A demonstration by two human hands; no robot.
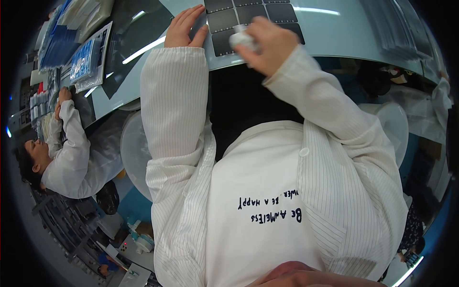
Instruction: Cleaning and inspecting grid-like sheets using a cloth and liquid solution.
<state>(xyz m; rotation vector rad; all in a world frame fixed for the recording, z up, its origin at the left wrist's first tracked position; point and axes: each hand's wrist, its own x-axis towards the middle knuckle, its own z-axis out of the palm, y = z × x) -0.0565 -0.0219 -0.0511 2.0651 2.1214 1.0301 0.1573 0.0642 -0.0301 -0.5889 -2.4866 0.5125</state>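
Observation:
A grid of dark grey rectangular panels with rounded corners lies on the glossy table in front of me, small pale marks along their edges. My left hand rests flat at the left border of the grid, fingers stretched out and holding nothing. Over the nearest panels, my right hand is closed around a small white object. Motion blurs that hand, and whether the object is a wad of cloth or a small bottle cannot be made out.
Stacks of clear and blue plastic-wrapped sheets stand on the table at the left. More stacked translucent sheets lie at the right. A co-worker in a white coat sits at the left. The table's near edge curves before me.

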